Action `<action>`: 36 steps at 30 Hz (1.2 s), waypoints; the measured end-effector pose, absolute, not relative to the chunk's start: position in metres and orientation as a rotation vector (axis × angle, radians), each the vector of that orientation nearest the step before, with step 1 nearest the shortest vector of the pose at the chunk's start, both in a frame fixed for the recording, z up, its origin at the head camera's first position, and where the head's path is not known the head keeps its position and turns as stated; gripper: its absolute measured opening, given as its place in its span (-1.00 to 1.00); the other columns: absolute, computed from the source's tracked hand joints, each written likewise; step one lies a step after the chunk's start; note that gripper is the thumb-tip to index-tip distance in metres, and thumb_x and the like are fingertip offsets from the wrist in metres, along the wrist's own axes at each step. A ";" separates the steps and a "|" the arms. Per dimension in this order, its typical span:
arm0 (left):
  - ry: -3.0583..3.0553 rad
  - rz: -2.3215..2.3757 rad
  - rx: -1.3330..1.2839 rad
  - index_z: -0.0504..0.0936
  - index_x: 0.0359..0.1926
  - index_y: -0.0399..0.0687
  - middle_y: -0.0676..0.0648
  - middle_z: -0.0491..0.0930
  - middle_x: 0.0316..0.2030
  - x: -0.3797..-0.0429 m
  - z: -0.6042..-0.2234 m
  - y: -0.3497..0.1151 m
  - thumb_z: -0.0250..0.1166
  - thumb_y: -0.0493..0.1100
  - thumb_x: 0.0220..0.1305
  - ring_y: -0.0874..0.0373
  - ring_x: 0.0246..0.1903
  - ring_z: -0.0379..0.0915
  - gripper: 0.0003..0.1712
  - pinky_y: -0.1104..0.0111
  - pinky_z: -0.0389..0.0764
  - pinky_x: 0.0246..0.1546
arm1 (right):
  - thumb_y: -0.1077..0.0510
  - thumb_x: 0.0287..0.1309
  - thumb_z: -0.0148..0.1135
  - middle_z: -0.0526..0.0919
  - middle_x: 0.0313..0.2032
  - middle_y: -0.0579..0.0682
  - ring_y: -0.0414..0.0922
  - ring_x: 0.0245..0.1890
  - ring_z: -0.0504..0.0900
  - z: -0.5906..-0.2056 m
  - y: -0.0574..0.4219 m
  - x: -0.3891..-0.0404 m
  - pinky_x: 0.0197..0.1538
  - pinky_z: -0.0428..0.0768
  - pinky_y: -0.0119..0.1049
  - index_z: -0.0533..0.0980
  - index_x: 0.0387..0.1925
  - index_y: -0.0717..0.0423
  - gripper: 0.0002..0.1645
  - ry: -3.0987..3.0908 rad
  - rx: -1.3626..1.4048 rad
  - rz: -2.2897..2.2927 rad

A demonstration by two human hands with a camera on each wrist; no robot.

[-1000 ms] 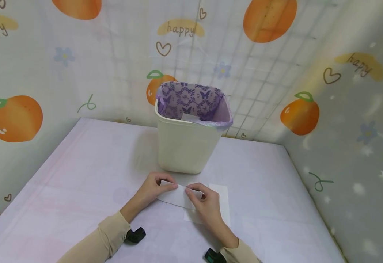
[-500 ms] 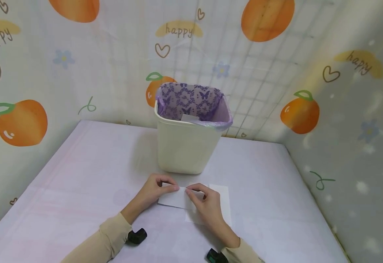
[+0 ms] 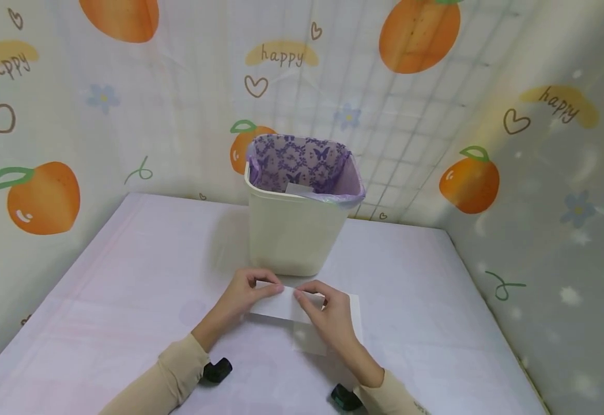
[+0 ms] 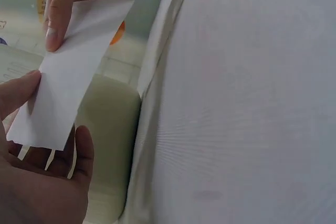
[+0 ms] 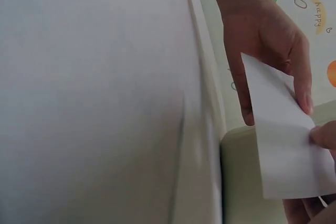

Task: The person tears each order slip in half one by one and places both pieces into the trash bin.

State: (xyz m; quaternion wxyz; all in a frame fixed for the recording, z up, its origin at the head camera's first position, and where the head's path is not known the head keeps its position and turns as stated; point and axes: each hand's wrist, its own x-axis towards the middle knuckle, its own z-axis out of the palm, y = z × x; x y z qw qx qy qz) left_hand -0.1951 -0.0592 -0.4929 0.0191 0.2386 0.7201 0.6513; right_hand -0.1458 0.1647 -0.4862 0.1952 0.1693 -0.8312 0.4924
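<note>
A white strip of paper (image 3: 281, 304) hangs between both hands in front of the bin. My left hand (image 3: 242, 293) pinches its upper edge from the left, thumb in front. From the right, my right hand (image 3: 331, 314) pinches the same edge, the two thumbs close together. The left wrist view shows the strip (image 4: 73, 72) as a flat rectangle, with fingers of the left hand (image 4: 47, 187) behind it. In the right wrist view the right thumb (image 5: 325, 135) presses on the strip's face. Underneath, a white paper sheet (image 3: 309, 339) lies on the table, partly hidden.
A cream waste bin (image 3: 291, 236) with a purple butterfly-print liner (image 3: 302, 158) stands just beyond the hands. A white paper piece (image 3: 299, 189) shows inside it. Another white sheet (image 3: 355, 316) lies beside the right hand. Fruit-print curtains (image 3: 188, 115) surround the pale table (image 3: 141, 276).
Both hands have risen slightly with the paper strip. Its lower edge, bowed a second ago, now looks straight. The head view has tilted a little upward.
</note>
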 end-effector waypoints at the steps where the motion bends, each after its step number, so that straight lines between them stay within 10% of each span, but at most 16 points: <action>1: 2.243 2.017 0.742 0.83 -0.25 -0.07 -0.02 0.80 -0.31 -0.195 -0.491 -0.059 0.51 -0.20 0.29 0.18 -0.19 0.62 -0.95 0.35 0.51 -0.02 | 0.09 0.33 0.47 0.82 -0.27 -0.28 -0.21 -0.10 0.76 -0.483 0.166 -0.146 0.01 0.57 -0.36 0.77 -0.25 -0.19 -0.95 -2.334 0.479 1.369; 10: 2.362 1.917 0.806 0.83 -0.25 0.07 0.11 0.80 -0.26 -0.195 -0.464 -0.057 0.48 -0.08 0.35 0.18 -0.08 0.65 -0.94 0.01 0.48 0.24 | 0.07 0.31 0.49 0.82 -0.25 -0.32 -0.22 -0.06 0.78 -0.453 0.168 -0.145 0.05 0.66 -0.15 0.76 -0.23 -0.20 -0.95 -2.340 0.529 1.334; 36: 2.468 1.857 1.072 0.82 -0.22 0.02 0.07 0.80 -0.23 -0.192 -0.377 -0.045 0.45 -0.15 0.38 0.18 -0.06 0.68 -0.96 0.12 0.56 0.21 | 0.17 0.28 0.50 0.83 -0.30 -0.19 -0.24 -0.20 0.75 -0.376 0.183 -0.149 -0.11 0.66 -0.26 0.78 -0.23 -0.06 -0.94 -2.298 0.641 1.219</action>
